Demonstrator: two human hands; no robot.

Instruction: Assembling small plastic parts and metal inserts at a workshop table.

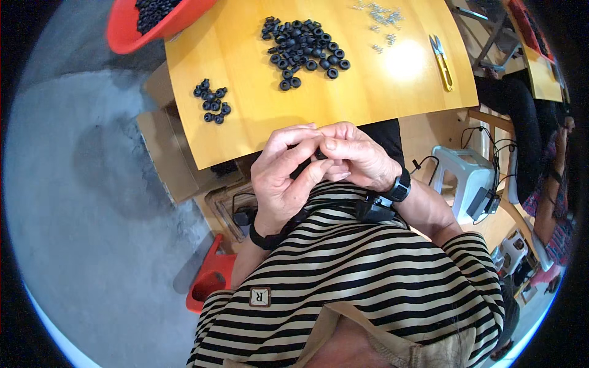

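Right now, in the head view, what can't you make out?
- Small black piece pinched between left hand and right hand: fingers cover most of it, shape unclear.
- Red bowl of black rings: cut off by the top edge.
- Small metal parts: too small to identify.
- Space under the yellow table: hidden by the tabletop.

Both hands meet just below the near edge of the yellow table (pixel 245 150). Left hand (pixel 283 178) – palm turned up and inward, fingers curled, thumb pressing toward the right. Right hand (pixel 356 156) – knuckles up, fingers bent over the left's fingertips. Both wrists banded in black, forearms rising from the lower edge.
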